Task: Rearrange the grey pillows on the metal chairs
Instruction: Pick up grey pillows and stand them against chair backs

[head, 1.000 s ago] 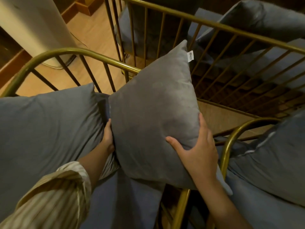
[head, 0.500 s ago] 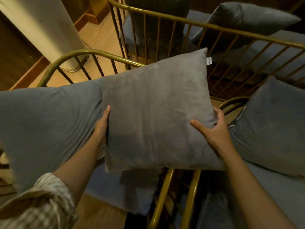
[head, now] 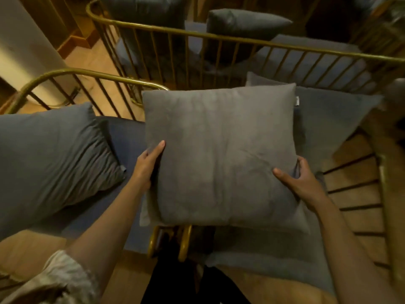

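The left hand (head: pixel 151 163) clasped the pillow's (head: pixel 221 154) left edge and the right hand (head: pixel 300 181) pinched its near-right corner, holding it above the gap between two chairs (head: pixel 185 240); lowering it level onto the right seat (head: pixel 274 249) seemed best.

Two bare forearms in view, left hand (head: pixel 149 165) and right hand (head: pixel 301 183), no rings, watch or gloves visible. Left arm has a light sleeve (head: pixel 54 279) with faint thin stripes, loose crumpled fabric, bunched up near the elbow so the forearm below it is uncovered. Right arm shows no sleeve at all up to the frame edge. Dark trousers (head: pixel 175 281) show just right of that sleeve, low in the frame, detail too dim to tell
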`<state>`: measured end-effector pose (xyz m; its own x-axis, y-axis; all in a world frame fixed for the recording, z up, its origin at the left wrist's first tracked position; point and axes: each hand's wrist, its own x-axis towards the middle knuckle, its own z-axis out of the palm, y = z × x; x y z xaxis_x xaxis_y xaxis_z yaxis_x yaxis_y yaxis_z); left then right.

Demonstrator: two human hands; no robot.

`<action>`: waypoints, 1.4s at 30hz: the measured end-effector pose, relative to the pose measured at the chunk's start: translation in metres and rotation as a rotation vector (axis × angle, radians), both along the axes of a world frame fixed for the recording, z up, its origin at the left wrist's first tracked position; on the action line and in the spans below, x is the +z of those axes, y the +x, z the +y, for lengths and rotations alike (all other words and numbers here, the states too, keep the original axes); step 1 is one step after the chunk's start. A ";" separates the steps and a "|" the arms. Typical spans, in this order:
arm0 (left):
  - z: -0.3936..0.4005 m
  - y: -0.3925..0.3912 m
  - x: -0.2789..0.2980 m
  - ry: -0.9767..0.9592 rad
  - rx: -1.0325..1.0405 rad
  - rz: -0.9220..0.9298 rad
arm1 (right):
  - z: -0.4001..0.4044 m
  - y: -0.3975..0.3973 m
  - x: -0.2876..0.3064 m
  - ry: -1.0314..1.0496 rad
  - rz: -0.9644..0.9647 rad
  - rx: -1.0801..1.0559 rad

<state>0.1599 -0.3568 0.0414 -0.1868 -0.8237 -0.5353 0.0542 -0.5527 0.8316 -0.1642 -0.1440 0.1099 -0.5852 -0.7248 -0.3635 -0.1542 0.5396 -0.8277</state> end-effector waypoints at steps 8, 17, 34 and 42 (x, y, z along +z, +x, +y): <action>0.120 -0.119 -0.027 0.119 -0.221 -0.011 | 0.158 -0.087 -0.036 0.118 -0.030 -0.221; 0.162 -0.176 -0.047 0.032 -0.290 -0.236 | 0.191 -0.104 -0.093 0.077 -0.084 -0.272; 0.150 -0.038 -0.005 -0.039 -0.198 -0.480 | 0.102 -0.016 -0.081 -0.040 0.433 -0.240; 0.089 0.109 0.014 -0.108 0.101 -0.493 | -0.047 0.105 -0.061 -0.131 0.417 0.078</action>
<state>0.2693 -0.2682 0.0557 0.1500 -0.8802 -0.4503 -0.3101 -0.4743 0.8239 -0.0588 -0.1910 0.0486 -0.6042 -0.7968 -0.0098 -0.5253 0.4075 -0.7469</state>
